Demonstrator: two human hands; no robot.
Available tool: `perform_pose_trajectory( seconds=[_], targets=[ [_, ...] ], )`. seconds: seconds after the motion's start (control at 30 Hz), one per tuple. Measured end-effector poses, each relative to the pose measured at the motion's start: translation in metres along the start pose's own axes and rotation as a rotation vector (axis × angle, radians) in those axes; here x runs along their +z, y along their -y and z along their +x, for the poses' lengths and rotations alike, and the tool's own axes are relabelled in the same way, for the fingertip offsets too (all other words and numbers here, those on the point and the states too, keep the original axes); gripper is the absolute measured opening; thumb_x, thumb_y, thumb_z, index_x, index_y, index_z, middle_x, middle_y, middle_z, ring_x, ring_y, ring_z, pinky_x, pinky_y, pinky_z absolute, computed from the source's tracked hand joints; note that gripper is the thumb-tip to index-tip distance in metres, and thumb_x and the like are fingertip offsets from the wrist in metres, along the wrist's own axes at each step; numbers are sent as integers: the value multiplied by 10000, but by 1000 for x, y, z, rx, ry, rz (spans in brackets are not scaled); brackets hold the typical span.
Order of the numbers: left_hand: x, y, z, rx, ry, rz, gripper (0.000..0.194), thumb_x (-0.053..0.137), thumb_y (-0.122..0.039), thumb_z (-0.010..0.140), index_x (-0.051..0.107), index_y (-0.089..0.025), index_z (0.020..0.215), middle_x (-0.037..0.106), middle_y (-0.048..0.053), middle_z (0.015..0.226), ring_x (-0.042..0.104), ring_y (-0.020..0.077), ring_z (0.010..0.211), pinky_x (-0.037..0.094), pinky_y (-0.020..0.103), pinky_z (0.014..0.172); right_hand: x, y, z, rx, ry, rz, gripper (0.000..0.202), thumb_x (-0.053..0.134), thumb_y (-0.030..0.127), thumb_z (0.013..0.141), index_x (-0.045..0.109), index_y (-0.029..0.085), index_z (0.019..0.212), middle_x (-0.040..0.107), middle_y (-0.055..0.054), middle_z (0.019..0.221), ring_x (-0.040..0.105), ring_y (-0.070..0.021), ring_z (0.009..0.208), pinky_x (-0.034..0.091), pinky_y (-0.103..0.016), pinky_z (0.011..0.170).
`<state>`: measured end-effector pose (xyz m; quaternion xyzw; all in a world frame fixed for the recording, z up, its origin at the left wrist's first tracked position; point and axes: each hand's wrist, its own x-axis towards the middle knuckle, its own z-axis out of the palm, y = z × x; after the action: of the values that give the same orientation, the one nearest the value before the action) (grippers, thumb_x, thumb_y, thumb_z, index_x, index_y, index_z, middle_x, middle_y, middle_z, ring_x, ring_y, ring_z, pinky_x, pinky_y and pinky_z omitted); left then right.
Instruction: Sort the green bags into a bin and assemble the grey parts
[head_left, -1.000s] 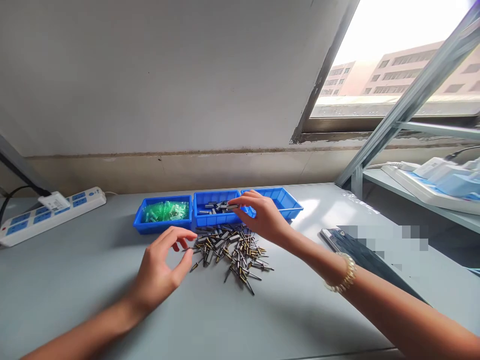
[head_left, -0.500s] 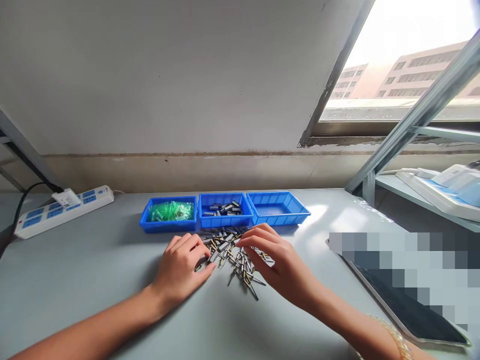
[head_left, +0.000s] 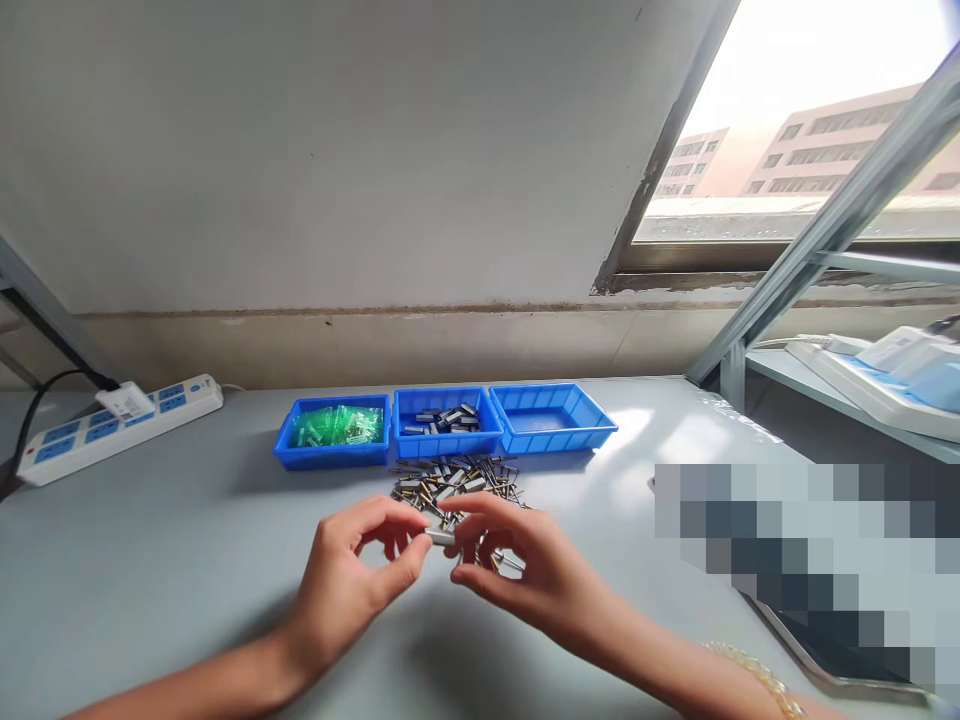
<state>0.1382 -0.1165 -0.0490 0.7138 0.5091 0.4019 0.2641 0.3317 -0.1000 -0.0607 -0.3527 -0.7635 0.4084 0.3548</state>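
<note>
My left hand [head_left: 358,565] is closed, its thumb and index finger pinching one end of a small grey metal block [head_left: 440,538] just above the table. My right hand [head_left: 517,560] curves around the block's other end, fingers bent and thumb apart from them; a fingertip seems to touch it. Behind and partly under both hands lies a loose pile of metal pins [head_left: 427,490], some with brass-coloured parts, mixed with several more grey blocks. The right fingers hide part of the pile.
Three blue trays stand in a row: a left one [head_left: 330,463] with green bagged parts, a middle one [head_left: 448,447] with dark blocks, a right one [head_left: 559,440] showing its bare floor. A power strip [head_left: 120,428] lies left. A dark flat device [head_left: 832,640] lies right, partly blurred out.
Both hands have lifted off the pile and come nearer to me. The left hand has taken up a grey metal block, and the right hand has closed in beside it.
</note>
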Motion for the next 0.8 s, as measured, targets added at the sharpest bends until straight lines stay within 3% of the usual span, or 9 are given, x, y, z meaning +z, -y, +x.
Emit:
perform_pose_trajectory(
  seconds=[0.1, 0.2, 0.4, 0.47, 0.53, 0.67, 0.8],
  targets=[
    [3, -9, -6, -247, 94, -301, 72, 639, -207, 760, 700, -176, 780, 707, 23, 725, 651, 180, 682, 526, 271, 669, 2, 4, -1, -107, -98, -59, 70, 618, 164, 805, 666, 191, 849, 639, 6, 667, 555, -115, 593, 469, -232, 563],
    [6, -13, -10, -372, 229, -483, 105, 662, -256, 760, 711, -164, 770, 685, 13, 670, 627, 174, 664, 495, 278, 673, 5, 7, -2, -237, -166, -103, 31, 644, 189, 814, 670, 186, 797, 584, 3, 664, 528, -116, 602, 455, -231, 548],
    [13, -16, -15, -498, 442, -718, 88, 735, -221, 687, 698, -143, 668, 648, -4, 631, 586, 157, 646, 444, 270, 656, 11, 9, -4, -393, -64, -141, 132, 723, 303, 799, 653, 204, 745, 530, 5, 681, 501, -131, 635, 451, -259, 576],
    [12, -15, -15, -498, 420, -714, 75, 714, -217, 706, 713, -142, 701, 683, 13, 679, 604, 172, 688, 451, 277, 679, 10, 8, -4, -424, -56, -157, 130, 702, 294, 822, 644, 202, 752, 550, -2, 686, 505, -134, 643, 456, -267, 592],
    [9, -13, -15, -495, 322, -677, 80, 678, -210, 731, 725, -147, 749, 709, 25, 710, 616, 184, 721, 465, 290, 713, 7, 6, -3, -423, -64, -156, 99, 667, 256, 850, 630, 199, 777, 590, -11, 701, 529, -136, 660, 464, -264, 601],
    [5, -10, -15, -444, 91, -616, 114, 643, -161, 742, 726, -189, 815, 719, 11, 728, 628, 183, 733, 496, 290, 737, -1, 0, -1, -263, -117, -134, 61, 635, 146, 811, 606, 196, 789, 631, 0, 698, 552, -117, 618, 476, -238, 575],
    [3, -9, -19, -304, 138, -587, 202, 592, -128, 782, 753, -224, 858, 739, 16, 796, 653, 184, 775, 520, 276, 746, 2, -2, 1, 17, -68, 130, 112, 606, 87, 726, 620, 184, 779, 683, -15, 769, 617, -127, 671, 509, -239, 600]
  ],
)
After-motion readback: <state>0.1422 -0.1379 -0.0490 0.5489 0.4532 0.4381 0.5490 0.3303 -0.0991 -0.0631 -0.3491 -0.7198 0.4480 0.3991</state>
